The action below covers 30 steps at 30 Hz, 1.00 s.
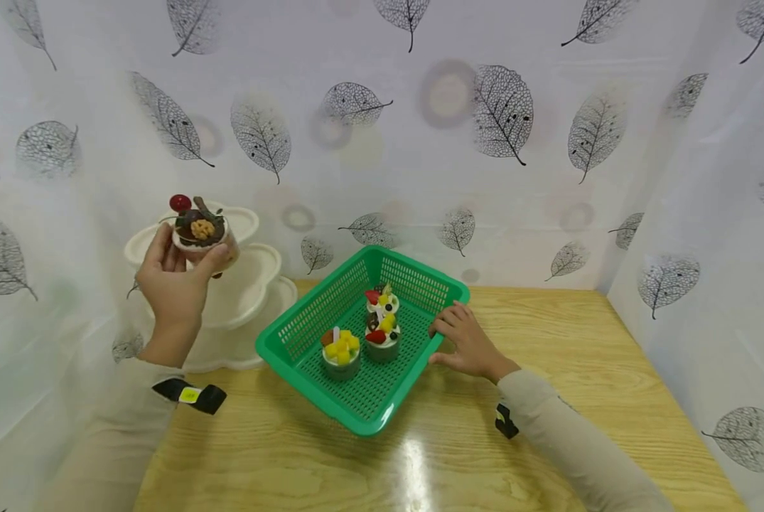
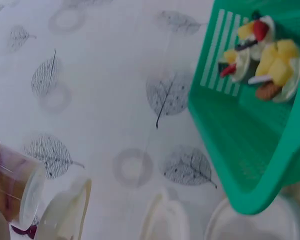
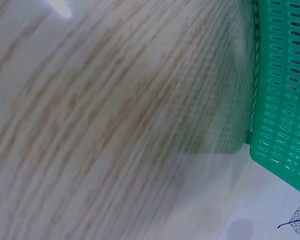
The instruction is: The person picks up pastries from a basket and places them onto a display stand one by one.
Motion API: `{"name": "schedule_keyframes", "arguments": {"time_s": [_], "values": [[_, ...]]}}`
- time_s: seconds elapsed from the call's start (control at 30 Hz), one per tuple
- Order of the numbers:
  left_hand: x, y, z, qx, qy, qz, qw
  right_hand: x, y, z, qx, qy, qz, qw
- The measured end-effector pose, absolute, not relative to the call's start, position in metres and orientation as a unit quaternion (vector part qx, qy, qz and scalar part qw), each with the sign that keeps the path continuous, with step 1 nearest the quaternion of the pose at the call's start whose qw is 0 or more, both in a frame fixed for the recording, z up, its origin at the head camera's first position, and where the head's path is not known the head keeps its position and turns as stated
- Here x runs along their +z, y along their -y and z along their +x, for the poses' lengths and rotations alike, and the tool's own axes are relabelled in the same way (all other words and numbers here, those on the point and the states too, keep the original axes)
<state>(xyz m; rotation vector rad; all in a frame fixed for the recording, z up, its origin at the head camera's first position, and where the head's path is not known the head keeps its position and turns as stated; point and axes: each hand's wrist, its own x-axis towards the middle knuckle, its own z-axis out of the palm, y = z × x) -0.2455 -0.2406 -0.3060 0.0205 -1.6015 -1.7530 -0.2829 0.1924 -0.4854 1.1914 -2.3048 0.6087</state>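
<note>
Head view shows a pale wooden table (image 1: 548, 427) with a glossy top, closed in at the back and both sides by white curtains (image 1: 420, 142) printed with grey skeleton leaves and faint rings. One green plastic basket (image 1: 318, 313) with slotted walls sits on the wood near the middle, turned at an angle. Inside it stand three dessert cups (image 1: 382, 334), grouped together and topped with yellow and red fruit pieces. A fourth dessert cup (image 1: 200, 235), chocolate-coloured with a red cherry on top, is lifted above the table's left end, in front of one white tiered stand (image 1: 254, 277) whose scalloped trays rise in steps.

Left hand (image 1: 175, 281) is raised with its fingers and thumb curled round that chocolate cup, holding it upright. Right hand (image 1: 467, 341) rests against the basket's right rim, fingers bent over the edge and gripping it. Each forearm wears a beige sleeve with one black wrist strap.
</note>
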Motion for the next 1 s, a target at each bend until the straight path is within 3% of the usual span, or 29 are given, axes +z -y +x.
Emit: {"name": "schedule_keyframes", "arguments": {"time_s": [0.23,0.6,1.0], "values": [[-0.300,0.260,-0.259,-0.707,0.595,0.056,0.379,-0.487,-0.192,-0.284,0.224,0.838,0.435,0.240],[-0.299,0.271,-0.272,-0.706,0.617,0.120,0.326,-0.488,-0.191,-0.283,0.219,0.850,0.424,0.223],[-0.294,0.274,-0.268,-0.518,0.798,0.124,0.283,-0.487,-0.192,-0.282,0.226,0.846,0.426,0.227]]}}
